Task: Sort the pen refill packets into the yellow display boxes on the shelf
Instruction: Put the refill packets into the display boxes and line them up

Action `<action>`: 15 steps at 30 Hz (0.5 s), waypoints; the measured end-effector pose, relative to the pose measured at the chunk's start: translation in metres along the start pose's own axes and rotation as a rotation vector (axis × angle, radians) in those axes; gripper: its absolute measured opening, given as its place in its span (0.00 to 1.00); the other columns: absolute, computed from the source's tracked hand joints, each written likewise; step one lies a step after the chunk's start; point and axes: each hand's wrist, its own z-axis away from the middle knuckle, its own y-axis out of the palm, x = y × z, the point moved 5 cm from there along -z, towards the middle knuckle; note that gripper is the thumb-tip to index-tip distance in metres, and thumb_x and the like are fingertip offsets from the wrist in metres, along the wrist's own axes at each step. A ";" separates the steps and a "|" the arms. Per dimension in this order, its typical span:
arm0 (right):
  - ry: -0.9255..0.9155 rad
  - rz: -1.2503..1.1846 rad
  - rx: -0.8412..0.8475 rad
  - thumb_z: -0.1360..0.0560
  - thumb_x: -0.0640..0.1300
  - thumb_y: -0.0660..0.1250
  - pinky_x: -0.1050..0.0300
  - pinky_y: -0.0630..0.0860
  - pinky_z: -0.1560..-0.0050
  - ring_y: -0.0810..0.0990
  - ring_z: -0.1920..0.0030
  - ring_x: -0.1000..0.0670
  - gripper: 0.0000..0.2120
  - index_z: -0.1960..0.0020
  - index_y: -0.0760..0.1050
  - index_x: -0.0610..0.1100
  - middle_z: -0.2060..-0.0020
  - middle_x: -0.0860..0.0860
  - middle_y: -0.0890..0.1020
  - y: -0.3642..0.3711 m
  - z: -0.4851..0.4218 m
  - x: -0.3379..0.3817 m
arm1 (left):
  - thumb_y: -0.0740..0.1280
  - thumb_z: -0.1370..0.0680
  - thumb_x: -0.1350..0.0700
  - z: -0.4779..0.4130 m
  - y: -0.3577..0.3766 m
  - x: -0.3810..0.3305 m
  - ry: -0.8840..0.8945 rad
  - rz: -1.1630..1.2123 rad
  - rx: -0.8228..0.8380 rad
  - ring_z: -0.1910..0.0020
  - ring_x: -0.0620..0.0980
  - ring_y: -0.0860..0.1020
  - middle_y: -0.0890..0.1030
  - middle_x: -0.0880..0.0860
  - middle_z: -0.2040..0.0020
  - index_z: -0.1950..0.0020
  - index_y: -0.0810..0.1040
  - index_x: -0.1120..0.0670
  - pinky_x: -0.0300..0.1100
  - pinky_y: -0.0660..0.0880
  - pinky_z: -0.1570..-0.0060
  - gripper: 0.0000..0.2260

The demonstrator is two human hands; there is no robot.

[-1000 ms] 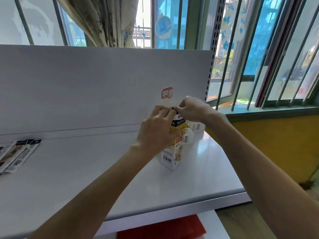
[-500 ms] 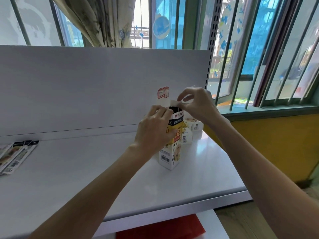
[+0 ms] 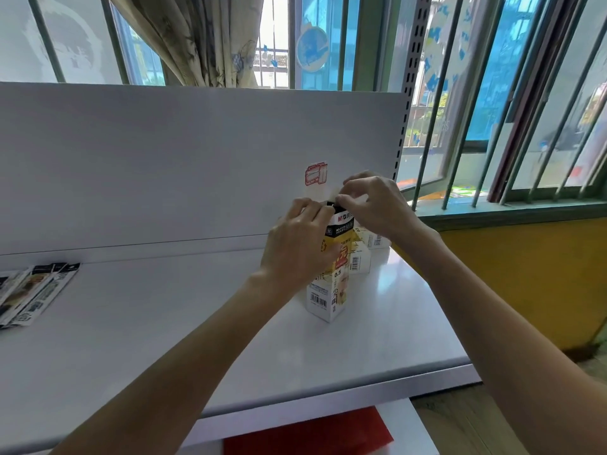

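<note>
Pen refill packets (image 3: pixel 33 292) lie in a loose fan at the far left of the white shelf (image 3: pixel 164 323), well apart from my hands. One further packet (image 3: pixel 341 224), black-and-white header uppermost, stands upright in the mouth of the nearest yellow display box (image 3: pixel 328 297), which stands on the shelf toward its right end. My left hand (image 3: pixel 295 247) grips that box high on its left side, fingers curled over its top edge. My right hand (image 3: pixel 374 208) is above the box, thumb and fingertips pinching the top of the packet. How deep the packet sits I cannot tell, as my hands cover it. A second box (image 3: pixel 361 262) and a third box (image 3: pixel 377 239) stand just behind, toward the back panel (image 3: pixel 164 165). A white flap (image 3: pixel 316 174) with a red mark rises behind my hands. A red sheet (image 3: pixel 308 431) lies on the level below.
</note>
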 end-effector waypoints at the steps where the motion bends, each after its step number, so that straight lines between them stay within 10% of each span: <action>1: 0.015 0.003 0.028 0.25 0.48 0.64 0.51 0.77 0.50 0.76 0.51 0.50 0.11 0.51 0.81 0.42 0.44 0.47 0.77 0.002 0.000 -0.001 | 0.71 0.31 0.51 0.000 0.000 0.000 0.001 -0.003 -0.002 0.42 0.52 0.73 0.79 0.52 0.47 0.43 0.76 0.57 0.49 0.77 0.58 0.19; 9: 0.072 -0.397 -0.017 0.22 0.51 0.61 0.57 0.80 0.54 0.80 0.49 0.49 0.17 0.37 0.71 0.44 0.43 0.46 0.77 0.012 0.020 -0.005 | 0.69 0.28 0.48 0.002 -0.002 0.006 0.001 0.004 0.000 0.39 0.53 0.71 0.78 0.53 0.44 0.39 0.75 0.57 0.51 0.76 0.54 0.21; 15: 0.193 -0.495 0.328 0.33 0.53 0.72 0.54 0.79 0.49 0.77 0.48 0.56 0.38 0.29 0.58 0.46 0.46 0.54 0.75 0.053 0.057 -0.023 | 0.71 0.28 0.50 0.007 -0.005 0.027 -0.133 -0.040 -0.116 0.46 0.58 0.75 0.81 0.58 0.50 0.43 0.78 0.62 0.51 0.75 0.56 0.20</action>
